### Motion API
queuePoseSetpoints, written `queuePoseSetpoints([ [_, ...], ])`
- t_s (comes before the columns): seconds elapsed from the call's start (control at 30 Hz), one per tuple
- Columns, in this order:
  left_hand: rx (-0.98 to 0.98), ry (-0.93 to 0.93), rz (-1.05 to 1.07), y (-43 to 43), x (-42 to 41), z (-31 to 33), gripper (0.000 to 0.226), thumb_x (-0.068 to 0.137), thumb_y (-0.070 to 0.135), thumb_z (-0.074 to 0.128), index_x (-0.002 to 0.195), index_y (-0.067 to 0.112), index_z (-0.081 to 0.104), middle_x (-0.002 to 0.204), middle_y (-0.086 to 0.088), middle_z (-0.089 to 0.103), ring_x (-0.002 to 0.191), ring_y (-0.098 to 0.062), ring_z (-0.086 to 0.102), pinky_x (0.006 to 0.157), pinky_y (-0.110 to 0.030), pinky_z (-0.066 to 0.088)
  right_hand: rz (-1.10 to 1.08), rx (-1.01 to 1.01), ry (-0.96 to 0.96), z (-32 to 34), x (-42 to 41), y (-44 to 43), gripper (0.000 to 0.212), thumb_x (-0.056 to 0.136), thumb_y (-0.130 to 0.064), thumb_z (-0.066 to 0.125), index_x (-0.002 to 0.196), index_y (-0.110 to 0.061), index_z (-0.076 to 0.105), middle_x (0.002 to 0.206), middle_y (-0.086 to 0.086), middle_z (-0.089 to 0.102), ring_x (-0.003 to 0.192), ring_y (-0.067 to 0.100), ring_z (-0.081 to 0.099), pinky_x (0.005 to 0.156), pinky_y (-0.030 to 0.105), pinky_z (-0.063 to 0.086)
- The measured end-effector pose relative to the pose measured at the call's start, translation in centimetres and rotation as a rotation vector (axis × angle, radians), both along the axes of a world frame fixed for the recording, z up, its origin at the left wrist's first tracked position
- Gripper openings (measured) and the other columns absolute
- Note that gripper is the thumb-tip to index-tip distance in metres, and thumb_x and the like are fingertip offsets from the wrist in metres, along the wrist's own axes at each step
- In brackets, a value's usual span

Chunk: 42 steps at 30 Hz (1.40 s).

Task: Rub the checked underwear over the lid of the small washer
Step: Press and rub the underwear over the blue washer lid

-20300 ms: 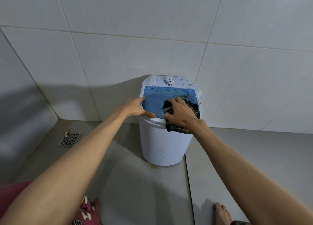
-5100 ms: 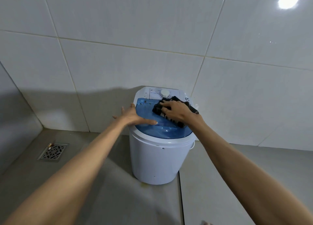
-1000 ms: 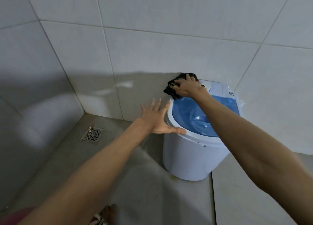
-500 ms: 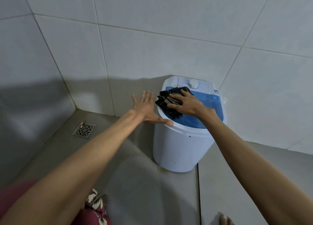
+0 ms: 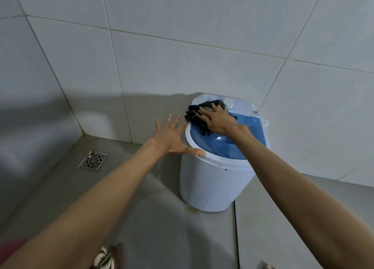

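Note:
A small white washer stands on the grey floor against the tiled wall, its blue see-through lid shut. My right hand presses the bunched dark checked underwear flat onto the lid's far left part, close to the white dial. Part of the cloth hangs over the left rim. My left hand rests open against the washer's left side, fingers spread, thumb on the white rim.
A metal floor drain lies to the left near the wall corner. White tiled walls close in behind and to the left of the washer. Patterned red clothing shows at the bottom edge.
My right hand has slid the underwear back toward the dial and the lid's far left edge. The left hand stays on the washer's left side. The view has shifted.

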<state>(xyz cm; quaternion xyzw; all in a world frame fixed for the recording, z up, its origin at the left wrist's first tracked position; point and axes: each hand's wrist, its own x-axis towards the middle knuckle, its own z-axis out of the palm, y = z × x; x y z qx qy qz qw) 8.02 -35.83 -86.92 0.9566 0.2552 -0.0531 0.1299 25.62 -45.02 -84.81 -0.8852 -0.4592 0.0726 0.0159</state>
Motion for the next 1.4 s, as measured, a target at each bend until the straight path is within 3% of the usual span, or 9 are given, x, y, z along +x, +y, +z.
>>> queuePoseSetpoints([
  [0.23,-0.020,-0.016,-0.011,-0.2,-0.1,-0.3,0.136,0.052,0.098,0.049,0.156,0.031,-0.008,0.166,-0.003,-0.010,0.151,-0.027,-0.018,0.115,-0.066,-0.008,-0.090,0.031,0.031,0.5,1.8,4.5,0.053,0.103,-0.050,0.022,0.154,-0.041,0.017,0.165,0.012,-0.003,0.151,0.033,-0.003,0.122,0.043,0.000],
  [0.43,-0.040,-0.028,0.027,-0.3,-0.1,-0.3,0.138,0.050,0.098,0.050,0.156,0.033,-0.008,0.166,-0.005,-0.010,0.151,-0.032,-0.016,0.115,-0.066,-0.007,-0.088,0.068,0.063,-0.1,-0.3,2.8,0.061,0.093,-0.068,0.028,0.151,-0.049,0.021,0.165,0.005,-0.005,0.152,0.026,-0.005,0.122,0.045,-0.002],
  [0.63,-0.019,-0.005,0.099,-0.9,-0.6,0.6,0.153,0.048,0.096,0.055,0.156,0.009,-0.009,0.165,-0.010,-0.011,0.151,-0.030,-0.014,0.116,-0.065,-0.006,-0.024,0.043,0.070,0.0,-3.0,-0.5,0.065,0.089,-0.072,0.033,0.150,-0.051,0.023,0.165,0.008,0.005,0.152,0.024,0.001,0.121,0.047,0.001],
  [0.77,-0.004,-0.021,0.060,-0.7,-0.4,1.0,0.148,0.047,0.096,0.056,0.158,0.020,-0.007,0.165,-0.005,-0.012,0.151,-0.028,-0.016,0.116,-0.066,-0.005,-0.019,0.045,0.071,0.1,-2.9,-3.5,0.067,0.087,-0.074,0.037,0.149,-0.050,0.026,0.165,0.006,0.010,0.152,0.024,0.006,0.122,0.047,0.009],
  [0.9,0.024,-0.008,0.011,-0.6,-0.2,0.8,0.137,0.046,0.098,0.053,0.157,0.035,0.002,0.166,-0.002,-0.009,0.151,-0.030,-0.015,0.114,-0.069,-0.003,-0.147,0.080,0.097,-0.1,-0.6,-7.8,0.067,0.088,-0.073,0.038,0.149,-0.049,0.025,0.165,0.004,0.010,0.152,0.022,0.006,0.123,0.045,0.011],
  [1.07,0.013,-0.005,0.014,-0.4,-0.2,0.6,0.134,0.048,0.097,0.054,0.157,0.038,0.003,0.166,-0.002,-0.008,0.151,-0.030,-0.016,0.115,-0.068,-0.006,-0.370,0.071,0.143,0.4,2.2,-10.9,0.071,0.089,-0.073,0.032,0.153,-0.045,0.019,0.165,0.009,0.005,0.152,0.028,0.004,0.121,0.046,0.011],
  [1.2,0.006,0.014,0.018,0.0,0.1,0.3,0.133,0.049,0.097,0.053,0.156,0.038,0.002,0.166,-0.003,-0.007,0.151,-0.031,-0.016,0.114,-0.068,-0.005,-0.500,0.074,0.123,1.0,2.1,-8.6,0.069,0.092,-0.070,0.028,0.154,-0.041,0.018,0.163,0.014,0.008,0.147,0.042,0.011,0.118,0.055,0.016],
  [1.4,-0.022,0.053,0.021,-0.1,0.1,1.4,0.128,0.051,0.095,0.055,0.156,0.040,0.005,0.166,-0.002,0.002,0.152,-0.031,-0.008,0.117,-0.065,-0.001,-0.352,0.013,0.060,1.0,-1.8,-5.8,0.100,0.068,-0.094,0.031,0.153,-0.047,0.009,0.163,0.016,0.000,0.148,0.043,0.004,0.114,0.064,0.009],
])
